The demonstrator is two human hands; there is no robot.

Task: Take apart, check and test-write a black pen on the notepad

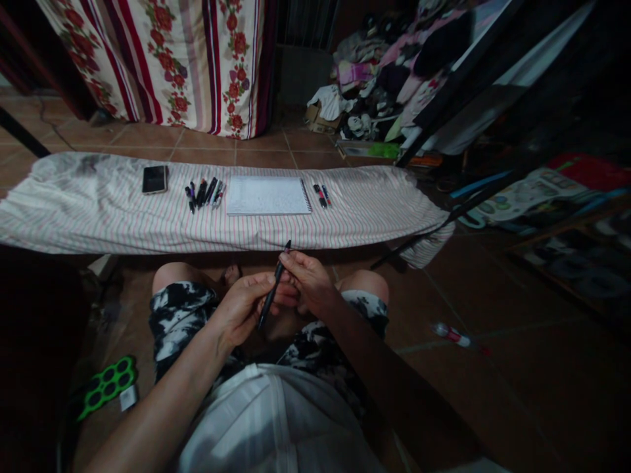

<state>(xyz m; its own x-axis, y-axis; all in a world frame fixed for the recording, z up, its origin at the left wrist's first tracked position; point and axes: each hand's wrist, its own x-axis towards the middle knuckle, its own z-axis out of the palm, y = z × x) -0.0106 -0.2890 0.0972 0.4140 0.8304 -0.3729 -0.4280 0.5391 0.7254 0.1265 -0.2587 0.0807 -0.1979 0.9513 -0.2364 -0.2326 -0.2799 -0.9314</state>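
Observation:
A dark pen (269, 303) is held at a slant between both hands, over my lap, its tip pointing up and away toward the cloth-covered bench. My left hand (246, 299) pinches the middle of the barrel. Nearer the tip, the fingers of my right hand (308, 279) close on the same pen. Beyond them on the bench lies a spiral notebook (269, 195), open to a page with faint marks. Several pens (204, 193) are grouped at its left, and a few more pens (323, 196) lie at its right.
The striped cloth (197, 233) covers the low bench, with a phone (154, 179) on its left part. On the tiled floor are a green item with round holes (109, 382) and a small bottle (451, 334). Clothes (365, 72) are heaped behind, beside a floral curtain (167, 59).

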